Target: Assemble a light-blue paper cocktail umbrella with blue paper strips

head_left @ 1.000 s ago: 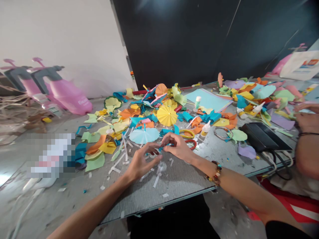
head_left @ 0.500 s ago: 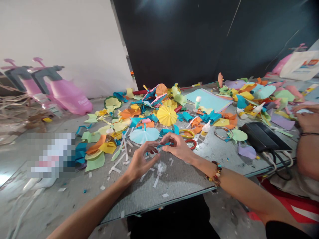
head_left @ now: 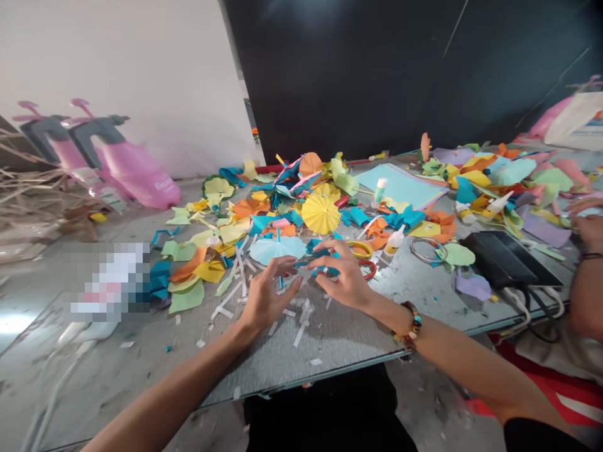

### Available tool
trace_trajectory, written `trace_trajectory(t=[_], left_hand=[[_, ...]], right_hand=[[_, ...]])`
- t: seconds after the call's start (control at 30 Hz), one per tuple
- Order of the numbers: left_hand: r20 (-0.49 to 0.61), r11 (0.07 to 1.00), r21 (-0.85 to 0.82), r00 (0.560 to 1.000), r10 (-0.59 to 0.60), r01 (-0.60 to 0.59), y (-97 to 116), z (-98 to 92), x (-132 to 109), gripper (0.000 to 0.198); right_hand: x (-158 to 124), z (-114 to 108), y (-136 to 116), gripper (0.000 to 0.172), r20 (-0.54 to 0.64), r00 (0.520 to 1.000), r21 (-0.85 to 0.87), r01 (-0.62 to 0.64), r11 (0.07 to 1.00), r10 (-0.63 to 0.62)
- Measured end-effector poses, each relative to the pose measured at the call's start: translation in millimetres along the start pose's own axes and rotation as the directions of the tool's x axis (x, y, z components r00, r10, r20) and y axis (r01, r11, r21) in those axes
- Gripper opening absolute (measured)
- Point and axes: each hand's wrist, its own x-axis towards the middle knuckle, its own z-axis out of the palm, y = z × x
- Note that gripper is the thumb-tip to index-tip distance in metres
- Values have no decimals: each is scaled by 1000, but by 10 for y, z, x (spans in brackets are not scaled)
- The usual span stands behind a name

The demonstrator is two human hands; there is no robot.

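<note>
Teal paper strip [head_left: 320,269] sits beneath the right grip [head_left: 340,276].

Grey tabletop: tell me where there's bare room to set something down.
Along the tabletop's near edge, below the left hand and right hand, with white paper slivers. Between the red loop and black bag. Crowded: beyond the hands, coloured paper scraps heaped around the yellow paper parasol.

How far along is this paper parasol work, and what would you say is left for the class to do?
Done: a yellow paper parasol and a pale blue paper parasol look finished on the table. In hand: the left hand and right hand are at a teal paper piece, not yet clearly formed. Left: a stack of pale blue paper and coloured paper scraps remain; how many more parasols are wanted cannot be told.
</note>
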Motion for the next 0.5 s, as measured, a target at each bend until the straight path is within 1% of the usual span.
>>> trace_trajectory(t=[0.03, 0.1, 0.5], left_hand=[[0, 1000, 13, 1000, 8, -8, 10, -6, -4, 37], [6, 999, 32, 1000, 21, -22, 26, -17, -13, 38], [39, 999, 20, 999, 37, -37, 4, 0, -37, 44]], right_hand=[[-8, 4, -5, 24, 23, 999, -43, 40, 998, -39], [-19, 12, -3, 27, 49, 996, -88, 79, 993, -75], [-41, 37, 53, 26, 97, 991, -105, 105, 989, -95]])
